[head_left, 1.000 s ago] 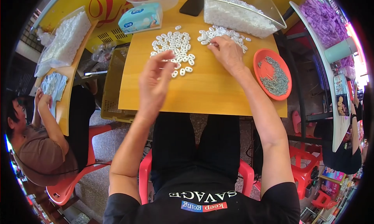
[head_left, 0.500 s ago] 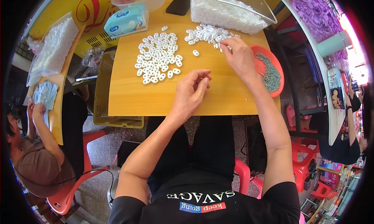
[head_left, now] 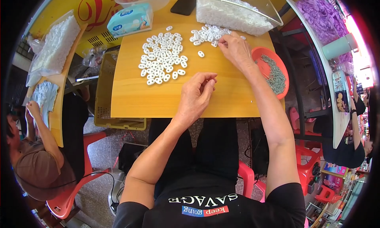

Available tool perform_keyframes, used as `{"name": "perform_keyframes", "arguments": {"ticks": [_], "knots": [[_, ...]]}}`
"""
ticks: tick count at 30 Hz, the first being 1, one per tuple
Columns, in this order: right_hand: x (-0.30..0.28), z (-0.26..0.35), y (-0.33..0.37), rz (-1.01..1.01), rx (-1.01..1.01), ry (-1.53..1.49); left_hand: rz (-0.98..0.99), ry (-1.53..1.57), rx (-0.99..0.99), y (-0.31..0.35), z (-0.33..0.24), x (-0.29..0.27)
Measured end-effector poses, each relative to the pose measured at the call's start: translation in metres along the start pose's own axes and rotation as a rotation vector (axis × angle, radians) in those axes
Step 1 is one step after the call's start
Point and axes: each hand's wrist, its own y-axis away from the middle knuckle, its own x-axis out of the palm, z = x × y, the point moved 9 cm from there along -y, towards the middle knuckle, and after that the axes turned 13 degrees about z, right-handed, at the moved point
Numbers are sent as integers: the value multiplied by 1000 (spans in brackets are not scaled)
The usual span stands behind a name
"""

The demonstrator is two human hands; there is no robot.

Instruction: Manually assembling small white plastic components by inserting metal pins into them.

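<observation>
My left hand (head_left: 196, 95) hovers over the near middle of the wooden table, its fingers curled in and the thumb against them; whatever may be between them is hidden. Farther right, my right hand (head_left: 236, 51) reaches to a small heap of white plastic pieces (head_left: 208, 34), its fingertips bent together at the heap's right edge. I cannot make out what they pinch. One white oval piece with two holes (head_left: 201, 53) lies alone between the heap and a wide spread of similar ovals (head_left: 162, 57) on the left. Beside my right forearm stands an orange bowl (head_left: 284, 85) with small metal screws or pins (head_left: 276, 77).
At the back are a clear bin of white pieces (head_left: 233, 16), a black phone (head_left: 183, 5), a tissue pack (head_left: 130, 20) and a clear tub (head_left: 150, 1). A yellow crate (head_left: 103, 89) stands left of the table. Another person (head_left: 43, 160) sits at a side table on the left.
My right hand has shifted slightly left and farther into the heap, its fingers now over the pieces. My left hand stays nearly in place with fingers curled.
</observation>
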Motion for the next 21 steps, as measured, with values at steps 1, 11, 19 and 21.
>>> {"name": "perform_keyframes", "arguments": {"ticks": [1,11,19,21], "knots": [[-1,2,-1,-19,-25,4,-1,0,1,0,0,-1],[-10,9,-2,-40,-38,-41,-11,18,-3,1,3,-1],[4,20,2,115,-137,-135,-7,20,-15,1,2,-1],[0,26,8,124,-166,-119,56,-10,-68,0,5,2]]}}
